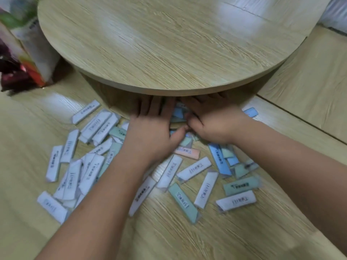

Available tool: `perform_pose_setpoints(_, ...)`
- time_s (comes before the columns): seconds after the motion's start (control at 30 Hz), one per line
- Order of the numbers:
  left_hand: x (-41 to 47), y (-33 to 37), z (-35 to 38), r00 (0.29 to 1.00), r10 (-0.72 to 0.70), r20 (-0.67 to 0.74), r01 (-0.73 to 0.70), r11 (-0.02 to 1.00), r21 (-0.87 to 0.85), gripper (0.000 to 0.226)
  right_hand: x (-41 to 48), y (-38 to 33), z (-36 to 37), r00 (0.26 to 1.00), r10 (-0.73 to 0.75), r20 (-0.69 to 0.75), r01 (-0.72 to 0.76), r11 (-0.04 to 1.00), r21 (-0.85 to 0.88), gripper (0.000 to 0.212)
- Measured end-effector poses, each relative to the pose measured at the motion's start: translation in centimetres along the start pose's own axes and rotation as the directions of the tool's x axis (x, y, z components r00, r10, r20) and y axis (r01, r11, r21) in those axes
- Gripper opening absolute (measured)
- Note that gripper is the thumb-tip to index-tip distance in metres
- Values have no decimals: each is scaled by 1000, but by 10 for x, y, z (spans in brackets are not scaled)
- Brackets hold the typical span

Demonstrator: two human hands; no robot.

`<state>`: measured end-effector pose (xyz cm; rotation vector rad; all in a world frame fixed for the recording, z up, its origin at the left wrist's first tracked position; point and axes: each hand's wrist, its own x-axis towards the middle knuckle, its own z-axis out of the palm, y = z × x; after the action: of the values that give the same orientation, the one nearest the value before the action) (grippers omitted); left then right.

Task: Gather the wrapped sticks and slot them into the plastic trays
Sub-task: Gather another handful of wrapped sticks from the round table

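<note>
Your sticks [194,168] lay scattered over the floor [187,237] in front of the table [169,44], most of them white, some green or blue, one pink [187,152], many overlapping in loose heaps. No tray was in view.

Your left hand [150,126] was flat, fingers straight and spread, pressing down at the table's edge. Your right hand [212,122] lay just beside it over a few blue sticks [178,113]; its fingertips ran into the shadow under the rim, so I could not tell whether it gripped anything.

Judging by their look, the sticks were light, short and fairly stiff inside a smooth paper or film wrap. That would let them slide easily on the glossy boards, so a flat-handed sweep should herd them well. The folded wrapper ends looked soft and could crumple or catch. For slotting, you would probably do best to pinch each one across its long sides near the middle, not by the ends, and keep the squeeze gentle in case the core snaps.
</note>
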<state>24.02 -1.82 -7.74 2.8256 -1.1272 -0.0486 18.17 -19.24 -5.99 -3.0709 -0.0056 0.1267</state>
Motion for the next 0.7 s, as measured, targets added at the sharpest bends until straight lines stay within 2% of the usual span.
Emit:
perform_pose_setpoints(0.13, -27, 2, -4, 997, 62, 46, -62, 998, -13, 79, -27, -9, 1, 992, -117, 48, 120, 991, -57, 65)
perform_pose_setpoints(0.33, -83, 18, 2, 979, 165, 118, -167, 986, 13, 82, -82, -25, 9, 973, -216, 84, 212, 976, 50, 68)
perform_pose_setpoints(0.43, -95, 13, -3, 978, 203, 42, -201, 979, -42, 77, -96, -19, 8, 968, -251, 6, 250, 965, 76, 60)
perform_pose_setpoints(0.53, -89, -19, -18, 994, 16, -106, -24, 997, -70, 71, -100, 1, 6, 976, -165, -140, 179, 979, 93, 52)
perform_pose_setpoints(0.6, -81, -47, -27, 974, -175, -144, 173, 984, -31, 73, -102, 24, 5, 984, -5, -180, 21, 996, 90, 53)
perform_pose_setpoints(0.7, -76, -81, -31, 905, -424, -29, 423, 905, -46, 85, -104, 49, 6, 980, 190, -54, -182, 976, 118, 72)
